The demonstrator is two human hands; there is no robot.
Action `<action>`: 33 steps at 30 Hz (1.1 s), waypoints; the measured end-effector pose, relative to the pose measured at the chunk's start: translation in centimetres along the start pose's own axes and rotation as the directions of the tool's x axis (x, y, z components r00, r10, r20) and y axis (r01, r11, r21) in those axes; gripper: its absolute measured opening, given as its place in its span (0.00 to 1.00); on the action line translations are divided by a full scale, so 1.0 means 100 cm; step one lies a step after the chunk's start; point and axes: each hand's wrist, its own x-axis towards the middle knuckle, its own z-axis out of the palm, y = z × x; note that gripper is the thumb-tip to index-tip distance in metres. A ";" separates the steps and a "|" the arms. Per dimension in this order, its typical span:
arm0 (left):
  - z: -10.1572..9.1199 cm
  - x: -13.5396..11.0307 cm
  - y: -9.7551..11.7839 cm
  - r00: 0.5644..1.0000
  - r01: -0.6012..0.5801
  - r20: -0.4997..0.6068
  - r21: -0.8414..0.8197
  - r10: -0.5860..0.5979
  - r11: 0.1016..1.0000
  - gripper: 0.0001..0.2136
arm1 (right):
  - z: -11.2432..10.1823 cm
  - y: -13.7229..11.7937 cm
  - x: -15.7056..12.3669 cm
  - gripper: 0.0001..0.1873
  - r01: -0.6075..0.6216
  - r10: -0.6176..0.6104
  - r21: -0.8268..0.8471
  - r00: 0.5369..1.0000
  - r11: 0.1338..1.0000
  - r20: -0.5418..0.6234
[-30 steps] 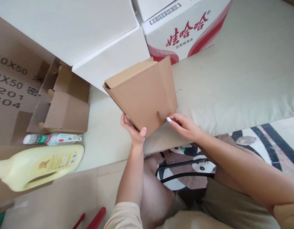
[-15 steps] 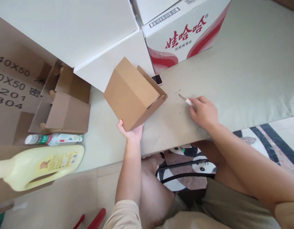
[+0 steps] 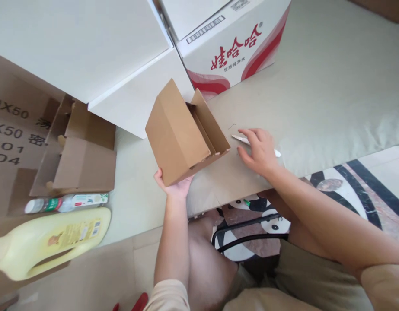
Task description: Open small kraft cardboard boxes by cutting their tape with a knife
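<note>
My left hand [image 3: 176, 185] holds a small brown cardboard box [image 3: 178, 131] from below, tilted above the cloth-covered surface. The thumb lies on the box's near side, and the other fingers are mostly hidden beneath it. One flap on the right stands open, showing part of the inside. A white-handled knife [image 3: 277, 153] lies on the surface, its blade pointing left toward the box. Over the knife's middle is my right hand [image 3: 258, 151], its fingers spread and apart and not wrapped round the handle.
Behind the box stand a white carton with red lettering [image 3: 234, 56] and larger white boxes [image 3: 121, 90]. To the left are an open cardboard carton [image 3: 85, 162], a clear bottle [image 3: 68, 203] and a pale yellow jug [image 3: 56, 239]. A black-framed panda-print seat [image 3: 251, 229] is below the edge.
My right hand has let go of the knife, which now lies on the surface. The box has turned in my left hand and its right flap has opened wider. The view has shifted.
</note>
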 end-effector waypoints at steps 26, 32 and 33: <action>0.003 0.008 -0.010 0.988 0.154 -0.003 0.053 -0.154 0.987 0.26 | -0.011 -0.011 -0.005 0.23 0.077 -0.131 0.557 0.990 0.827 0.057; 0.005 0.007 -0.010 0.988 0.151 -0.045 0.048 -0.149 0.987 0.24 | -0.013 -0.006 -0.007 0.30 0.145 -0.233 0.516 0.966 0.844 0.109; 0.005 0.007 -0.010 0.987 0.153 -0.050 0.040 -0.151 0.987 0.24 | -0.012 -0.005 -0.007 0.31 0.180 -0.271 0.517 0.957 0.837 0.105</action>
